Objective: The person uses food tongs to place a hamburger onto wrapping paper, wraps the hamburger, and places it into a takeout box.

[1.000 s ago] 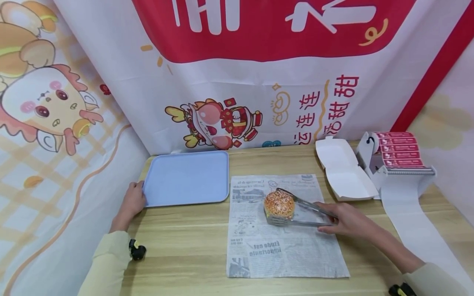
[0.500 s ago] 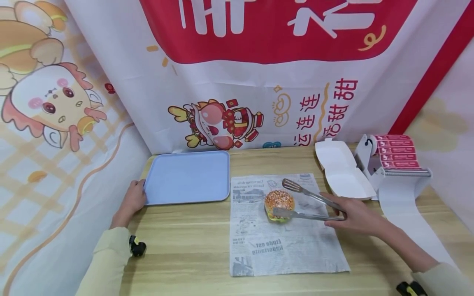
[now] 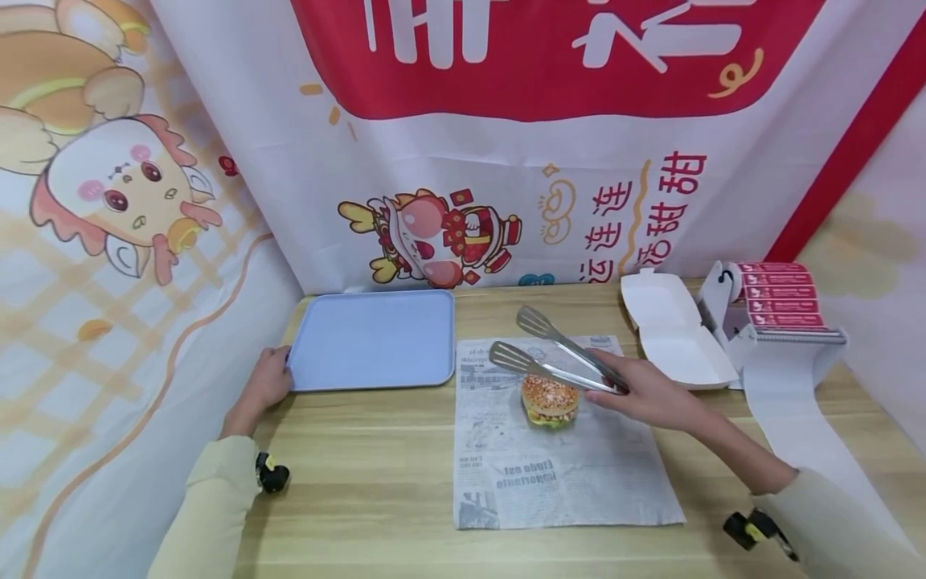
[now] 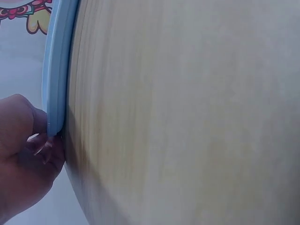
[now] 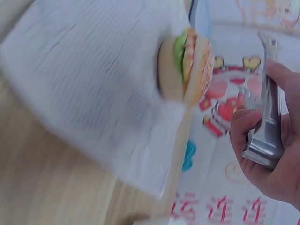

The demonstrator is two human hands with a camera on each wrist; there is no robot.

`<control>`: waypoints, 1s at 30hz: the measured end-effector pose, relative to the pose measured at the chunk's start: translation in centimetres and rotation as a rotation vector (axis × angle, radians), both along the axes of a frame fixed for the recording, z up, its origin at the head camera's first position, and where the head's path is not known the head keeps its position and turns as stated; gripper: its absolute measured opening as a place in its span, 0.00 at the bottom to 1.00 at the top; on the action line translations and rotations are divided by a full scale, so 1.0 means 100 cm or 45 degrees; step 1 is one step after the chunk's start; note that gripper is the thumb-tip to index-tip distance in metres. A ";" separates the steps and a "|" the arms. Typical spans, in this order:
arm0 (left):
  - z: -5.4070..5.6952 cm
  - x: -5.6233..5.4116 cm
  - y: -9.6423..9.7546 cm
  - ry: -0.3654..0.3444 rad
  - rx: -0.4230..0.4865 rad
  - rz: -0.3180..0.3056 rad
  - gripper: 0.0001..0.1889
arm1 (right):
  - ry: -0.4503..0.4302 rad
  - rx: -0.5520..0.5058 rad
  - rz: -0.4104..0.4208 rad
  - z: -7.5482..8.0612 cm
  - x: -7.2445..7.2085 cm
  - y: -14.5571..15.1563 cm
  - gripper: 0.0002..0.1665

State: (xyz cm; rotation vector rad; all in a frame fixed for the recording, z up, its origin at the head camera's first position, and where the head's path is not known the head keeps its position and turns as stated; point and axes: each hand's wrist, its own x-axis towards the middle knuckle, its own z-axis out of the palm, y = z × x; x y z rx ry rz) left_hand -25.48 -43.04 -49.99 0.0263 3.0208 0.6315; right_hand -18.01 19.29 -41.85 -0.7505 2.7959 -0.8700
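Note:
My left hand (image 3: 269, 376) holds the near left corner of the blue tray (image 3: 372, 338); in the left wrist view, thumb and fingers pinch the tray's edge (image 4: 58, 70). A pair of metal tongs (image 3: 579, 351) is gripped in my right hand (image 3: 647, 394), its two slotted heads apart and nothing between them. Below the tongs sits a burger (image 3: 551, 400) with a sesame bun, lettuce and filling, upright on the printed paper sheet (image 3: 521, 500). The right wrist view shows the burger (image 5: 187, 65) standing apart from the tongs (image 5: 266, 140).
An open white takeaway box (image 3: 683, 354) lies at the back right. Beside it stands a dispenser with a roll of red labels (image 3: 781, 297), its white strip (image 3: 788, 410) trailing forward over the wooden table (image 3: 354, 474). A printed cloth (image 3: 463, 153) hangs behind.
The tongs have let go of the burger, opened, and risen up and leftward above it. The burger stays on the paper. My left hand keeps hold of the tray corner.

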 end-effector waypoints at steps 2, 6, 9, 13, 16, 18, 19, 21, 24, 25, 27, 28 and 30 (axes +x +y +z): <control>-0.001 0.000 0.001 -0.008 0.000 -0.012 0.27 | -0.005 -0.015 0.024 0.000 -0.002 -0.011 0.42; -0.002 0.002 0.002 -0.016 0.009 -0.026 0.26 | -0.020 -0.058 0.078 0.001 -0.007 -0.032 0.40; -0.003 0.004 0.002 -0.027 0.008 -0.032 0.26 | -0.072 -0.084 0.114 0.002 -0.012 -0.049 0.34; -0.003 0.006 0.002 -0.045 0.016 -0.040 0.26 | -0.166 -0.110 0.134 0.005 -0.018 -0.073 0.29; -0.002 0.006 0.003 -0.050 0.026 -0.048 0.26 | -0.261 -0.140 0.110 0.010 -0.022 -0.090 0.33; -0.001 0.006 0.004 -0.058 0.035 -0.038 0.26 | -0.324 -0.167 0.092 0.014 -0.026 -0.102 0.36; -0.001 0.006 0.005 -0.061 0.039 -0.031 0.26 | -0.350 -0.177 0.082 0.016 -0.028 -0.108 0.39; 0.000 0.005 0.005 -0.068 0.041 -0.019 0.26 | -0.382 -0.202 0.080 0.020 -0.031 -0.119 0.41; 0.002 0.005 0.005 -0.074 0.039 -0.006 0.26 | -0.411 -0.237 0.082 0.021 -0.036 -0.135 0.42; 0.003 0.005 0.004 -0.074 0.037 -0.003 0.27 | -0.419 -0.247 0.077 0.022 -0.038 -0.141 0.43; 0.005 0.006 0.003 -0.067 0.033 -0.003 0.27 | -0.440 -0.268 0.050 0.021 -0.041 -0.154 0.43; 0.005 0.007 0.003 -0.062 0.030 -0.004 0.27 | -0.453 -0.277 0.032 0.021 -0.043 -0.160 0.43; 0.006 0.008 0.001 -0.044 0.027 -0.005 0.27 | -0.484 -0.297 -0.010 0.020 -0.045 -0.175 0.42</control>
